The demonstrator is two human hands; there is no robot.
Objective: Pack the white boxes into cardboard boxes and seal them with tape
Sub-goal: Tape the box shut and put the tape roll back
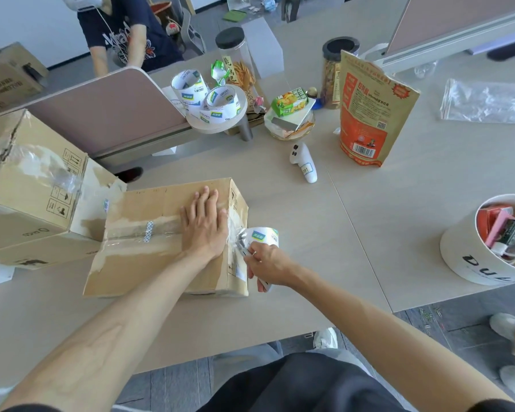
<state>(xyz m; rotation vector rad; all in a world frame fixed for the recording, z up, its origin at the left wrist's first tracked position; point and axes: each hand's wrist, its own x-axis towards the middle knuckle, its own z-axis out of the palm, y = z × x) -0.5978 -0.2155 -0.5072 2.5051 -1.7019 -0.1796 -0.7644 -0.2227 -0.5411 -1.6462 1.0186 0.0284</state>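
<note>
We are pressing our flat left hand (pixel 204 223) on the cardboard box (pixel 149 233) top, while our right hand (pixel 266 263) is gripping the tape roll (pixel 263 237) just beside its right edge, strip running along the seam.

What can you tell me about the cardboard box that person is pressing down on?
The cardboard box is brown and worn, with pale scuffed patches where its surface has torn away. Its top flaps are closed, and clear tape runs along the middle seam and over the right edge. It lies flat on the pale table, close beside other cardboard boxes. The left hand presses flat on its top; the right hand holds a tape roll at its right side.
</note>
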